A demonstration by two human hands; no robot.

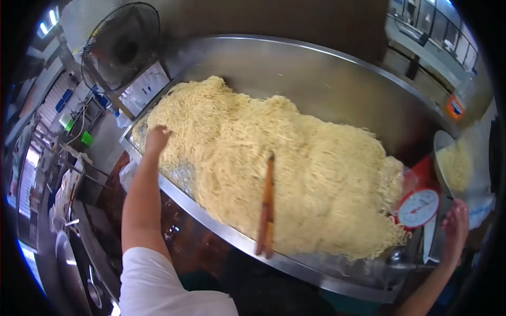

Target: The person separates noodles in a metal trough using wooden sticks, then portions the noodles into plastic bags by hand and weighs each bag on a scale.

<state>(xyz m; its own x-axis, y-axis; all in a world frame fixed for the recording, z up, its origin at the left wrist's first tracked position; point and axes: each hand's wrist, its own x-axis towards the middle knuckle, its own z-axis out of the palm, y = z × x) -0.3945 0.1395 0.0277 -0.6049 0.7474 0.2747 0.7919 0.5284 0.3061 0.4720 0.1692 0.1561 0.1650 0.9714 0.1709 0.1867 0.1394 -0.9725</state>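
Observation:
A long heap of pale yellow noodles fills much of a large steel tray. At the heap's left side, my left hand is over the noodles with its fingers bent and slightly apart. My right hand is beyond the tray's right end, its fingers loosely curled and apart beside a red dial scale. Above that hand, a metal bowl with noodles in it is at the scale. Two long wooden sticks lie across the noodles and the tray's near rim.
A large fan stands behind the tray's left corner. Clear plastic lies under the noodles along the near left side. A bottle with an orange label is at the back right. Pans are at the lower left.

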